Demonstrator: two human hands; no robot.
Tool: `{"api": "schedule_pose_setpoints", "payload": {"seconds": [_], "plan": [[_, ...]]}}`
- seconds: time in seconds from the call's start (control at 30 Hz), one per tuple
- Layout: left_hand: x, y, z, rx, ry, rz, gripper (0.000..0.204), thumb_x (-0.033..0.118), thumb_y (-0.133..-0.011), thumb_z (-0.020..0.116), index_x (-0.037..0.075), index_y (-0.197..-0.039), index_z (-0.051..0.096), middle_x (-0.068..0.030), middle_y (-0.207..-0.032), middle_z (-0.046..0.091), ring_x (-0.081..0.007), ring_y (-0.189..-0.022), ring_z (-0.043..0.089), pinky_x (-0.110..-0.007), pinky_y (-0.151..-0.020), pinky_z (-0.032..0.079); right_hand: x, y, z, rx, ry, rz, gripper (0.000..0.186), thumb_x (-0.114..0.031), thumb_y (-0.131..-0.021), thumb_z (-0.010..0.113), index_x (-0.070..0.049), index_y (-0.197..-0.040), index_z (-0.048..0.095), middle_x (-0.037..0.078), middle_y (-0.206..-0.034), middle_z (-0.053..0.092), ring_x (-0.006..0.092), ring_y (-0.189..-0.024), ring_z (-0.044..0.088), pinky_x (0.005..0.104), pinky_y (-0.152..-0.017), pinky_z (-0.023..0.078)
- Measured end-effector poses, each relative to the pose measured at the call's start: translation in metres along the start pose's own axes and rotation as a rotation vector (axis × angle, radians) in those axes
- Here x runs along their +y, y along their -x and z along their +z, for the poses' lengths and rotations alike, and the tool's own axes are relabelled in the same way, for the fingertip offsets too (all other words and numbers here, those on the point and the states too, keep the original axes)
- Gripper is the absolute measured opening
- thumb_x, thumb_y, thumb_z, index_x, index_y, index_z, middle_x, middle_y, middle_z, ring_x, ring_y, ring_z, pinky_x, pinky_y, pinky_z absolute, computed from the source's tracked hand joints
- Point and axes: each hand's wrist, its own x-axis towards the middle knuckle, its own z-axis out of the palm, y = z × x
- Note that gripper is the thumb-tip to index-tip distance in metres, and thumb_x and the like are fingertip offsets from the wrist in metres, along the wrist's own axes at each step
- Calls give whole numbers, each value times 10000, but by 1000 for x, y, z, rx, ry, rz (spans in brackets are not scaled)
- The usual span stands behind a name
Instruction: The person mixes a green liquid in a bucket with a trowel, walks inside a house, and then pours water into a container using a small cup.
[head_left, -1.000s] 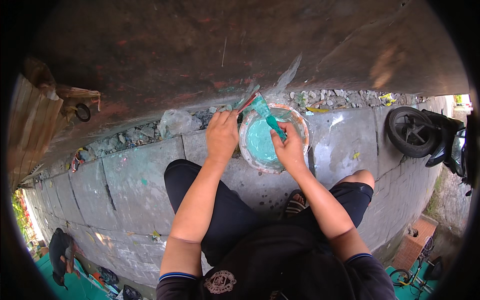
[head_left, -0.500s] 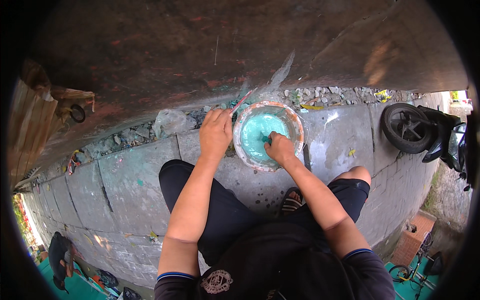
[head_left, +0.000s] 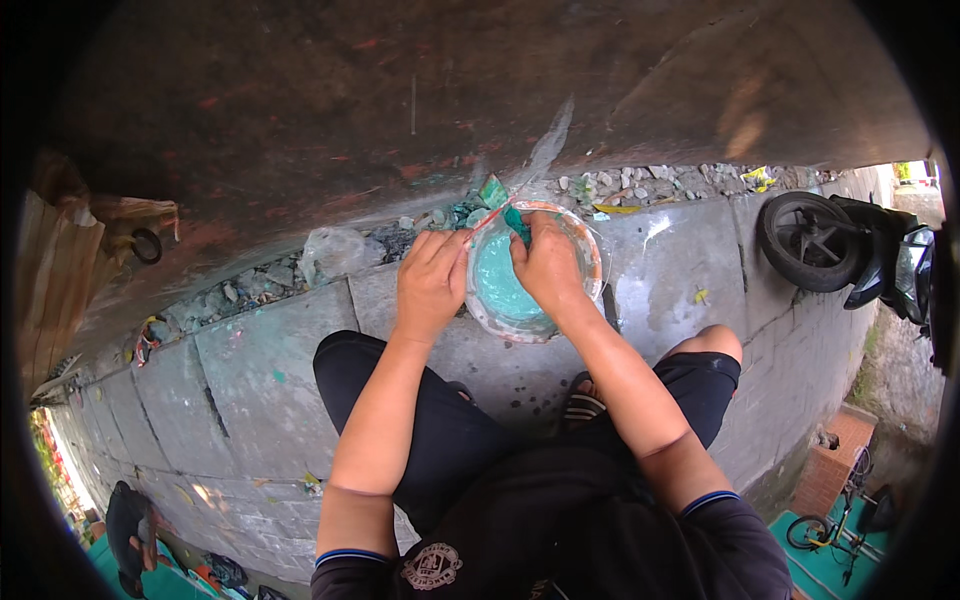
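A round bucket of teal paint stands on the paving between my knees, its rim smeared white and orange. My left hand is closed at the bucket's left rim, holding a thin red stick-like tool. Just beyond the rim is a flat, green-smeared piece; whether it belongs to that tool I cannot tell. In my right hand, over the far side of the bucket, is a teal paint-soaked wad, close to the tool. It looks like cloth, partly hidden by my fingers.
A dark, stained wall rises ahead, with rubble along its foot. A parked motorcycle is at the right. Another person bends at the lower left; a bicycle stands at the lower right.
My right hand has lifted the teal wad out of the paint and moved away from me to the far rim, near the tool. My left hand has tilted lower with the red tool.
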Motion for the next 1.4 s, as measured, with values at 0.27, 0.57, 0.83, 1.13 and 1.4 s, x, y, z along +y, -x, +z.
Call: {"api": "schedule_pose_setpoints", "payload": {"seconds": [0.27,0.57,0.83,1.13,1.4], "plan": [[8,-1,-4,5,-22,76,263,-32,-775,652,-3,-1035,675,-117,-896,634,-298,-815,598,-382,-712,511,-18,3,3,-12,-116,75,264,-94,-858,648,73,-1053,588,278,-944,648,436,-852,642,477,-763,507],[4,4,6,7,-47,85,252,-25,-773,650,2,-1022,675,-114,-911,639,-290,-839,604,-380,-734,513,-13,10,-7,48,-171,14,286,-124,-874,653,53,-1092,600,250,-940,651,390,-756,632,434,-706,491],[-15,0,-4,141,-193,-46,199,-7,-814,629,4,-1006,678,-112,-918,641,-293,-849,606,-381,-755,511,29,27,-28,-108,-854,675,251,-198,-956,602,26,-1069,605,75,-840,636,104,-603,538,254,-481,378],[4,-1,-7,99,-100,24,221,-10,-794,663,8,-1014,679,-96,-893,632,-271,-825,603,-371,-715,511,42,16,-9,-487,-1662,1049,264,-263,-1037,468,-10,-1017,538,-6,-707,464,69,-554,389,189,-434,291],[19,6,-9,-6,-107,102,284,2,-758,702,17,-1040,673,-72,-876,618,-241,-816,600,-351,-689,512,32,10,1,-510,-1766,953,334,-316,-1054,430,-6,-1112,540,-4,-750,474,60,-571,375,185,-410,276]]}}
